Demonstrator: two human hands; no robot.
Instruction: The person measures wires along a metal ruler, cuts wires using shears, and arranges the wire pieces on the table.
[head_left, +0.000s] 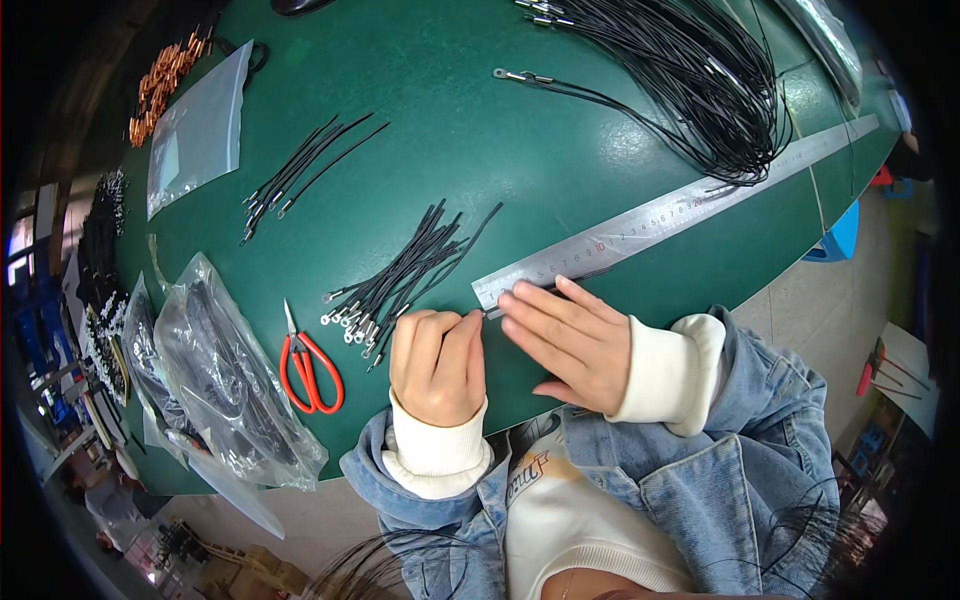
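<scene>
My left hand (437,365) is closed at the near end of the steel ruler (640,225), its thumb and finger pinching what looks like the end of a black wire. That wire runs under my right hand (570,345), which lies flat with fingers stretched out over the ruler's lower edge. A dark stretch of the wire (590,274) shows just past my right fingertips; the rest is covered. Beside my left hand lies a loose pile of short black wires (415,260) with silvery ring terminals at their lower ends.
Red-handled pliers (311,372) lie left of my left hand. Further left are clear plastic bags (225,370), a few short wires (305,165), a flat bag (200,130) and copper-coloured pieces (165,85). A big bundle of long black wires (700,80) covers the ruler's far part.
</scene>
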